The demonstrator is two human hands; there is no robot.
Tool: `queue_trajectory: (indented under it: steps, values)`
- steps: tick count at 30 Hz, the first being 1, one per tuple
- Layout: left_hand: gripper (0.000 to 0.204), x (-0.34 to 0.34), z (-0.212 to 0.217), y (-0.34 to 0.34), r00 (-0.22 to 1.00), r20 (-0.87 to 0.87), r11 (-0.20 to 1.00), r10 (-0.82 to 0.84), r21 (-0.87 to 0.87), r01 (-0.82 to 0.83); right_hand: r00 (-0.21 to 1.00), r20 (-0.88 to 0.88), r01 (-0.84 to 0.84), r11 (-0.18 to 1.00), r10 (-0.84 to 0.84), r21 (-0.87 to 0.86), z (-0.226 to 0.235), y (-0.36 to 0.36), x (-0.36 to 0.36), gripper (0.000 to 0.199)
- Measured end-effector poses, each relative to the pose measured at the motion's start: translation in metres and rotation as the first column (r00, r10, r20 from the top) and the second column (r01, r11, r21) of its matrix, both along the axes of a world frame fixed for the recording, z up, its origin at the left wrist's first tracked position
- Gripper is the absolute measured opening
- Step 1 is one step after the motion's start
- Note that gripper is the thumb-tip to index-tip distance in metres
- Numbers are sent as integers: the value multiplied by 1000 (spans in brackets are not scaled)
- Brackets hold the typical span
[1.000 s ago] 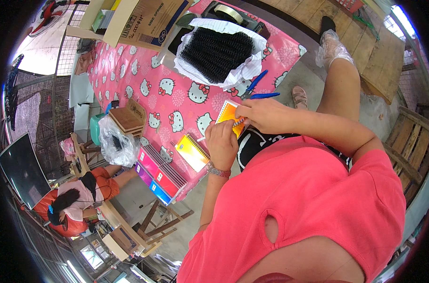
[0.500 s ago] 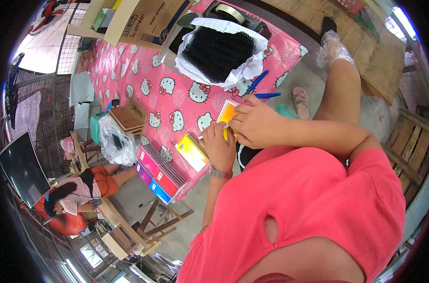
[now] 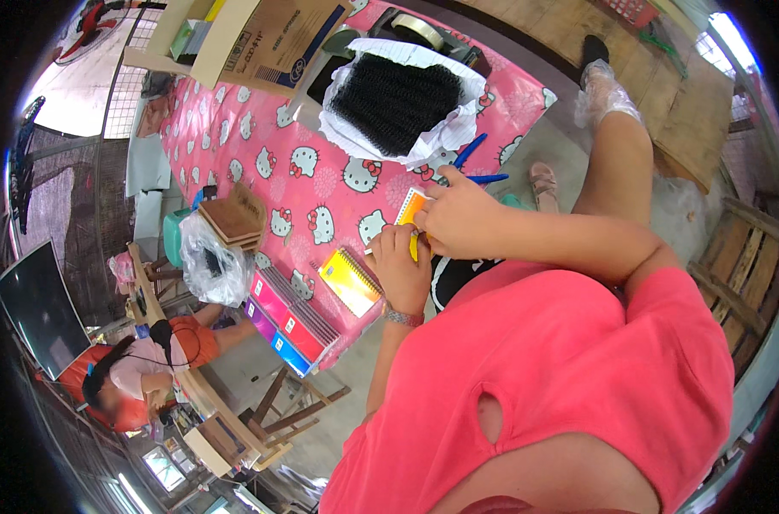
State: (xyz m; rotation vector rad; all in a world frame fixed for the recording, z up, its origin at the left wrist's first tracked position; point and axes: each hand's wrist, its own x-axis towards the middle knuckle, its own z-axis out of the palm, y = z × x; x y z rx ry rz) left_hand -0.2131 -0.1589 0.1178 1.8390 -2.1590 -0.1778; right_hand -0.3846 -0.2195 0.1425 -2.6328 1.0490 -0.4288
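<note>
Both of my hands hold a small orange and yellow spiral notebook (image 3: 411, 208) over the near edge of the pink cartoon-cat tablecloth (image 3: 269, 150). My left hand (image 3: 400, 270), with a bracelet at the wrist, grips its lower side. My right hand (image 3: 458, 224) covers its right part from above, so most of the notebook is hidden. A second yellow spiral notebook (image 3: 349, 282) lies on the table just left of my left hand.
A heap of black curly fibre (image 3: 395, 101) lies on white paper with two blue pens (image 3: 475, 163) beside it. A row of coloured notebooks (image 3: 291, 321), a plastic bag (image 3: 214, 270), a cardboard box (image 3: 265, 38) and a tape roll (image 3: 423, 30) are on the table. A person (image 3: 137, 368) sits lower left.
My hands have shifted a little along the notebook; the right hand now covers more of it. The seated person has moved slightly.
</note>
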Motion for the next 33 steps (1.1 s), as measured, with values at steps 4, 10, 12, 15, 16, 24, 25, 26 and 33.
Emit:
queue_trajectory:
  steps: [4, 10, 12, 15, 16, 24, 25, 26, 33]
  values:
    - [29, 2, -3, 1, 1000, 7, 1000, -2, -13, 2, 994, 91, -49, 998, 53, -48, 11, 5, -1, 17]
    - [33, 2, -4, 0, 999, -7, 999, 31, 21, -31, 997, 76, -12, 996, 18, -87, 5, 1, 2, 17]
    - [34, 5, -8, 2, 999, 5, 998, 54, 42, -54, 997, 57, -51, 996, 55, -72, 18, 9, 2, 18]
    - [36, 1, -8, 1, 1000, -19, 1000, 25, -1, -25, 987, -112, -102, 990, 113, 101, 6, -4, 8, 18]
    - [36, 1, -6, 1, 999, -27, 1000, 27, -9, -28, 955, -243, -102, 958, 170, 268, 3, -10, 10, 19]
    - [28, 5, -6, -1, 997, -83, 1000, -1, -32, -2, 988, -68, -136, 991, 135, 1, 13, -1, 13, 13]
    - [26, 5, -4, -2, 997, -79, 1000, 2, -25, -4, 972, -144, -174, 980, 186, 92, 10, -5, 14, 14]
    - [24, 6, -2, -4, 997, -75, 1000, 5, -19, -6, 973, -148, -167, 982, 180, 91, 7, -8, 13, 14]
    - [25, 30, -7, -4, 961, -277, 1000, -10, -30, 1, 996, 25, -83, 989, 87, -123, 4, -1, 22, 15]
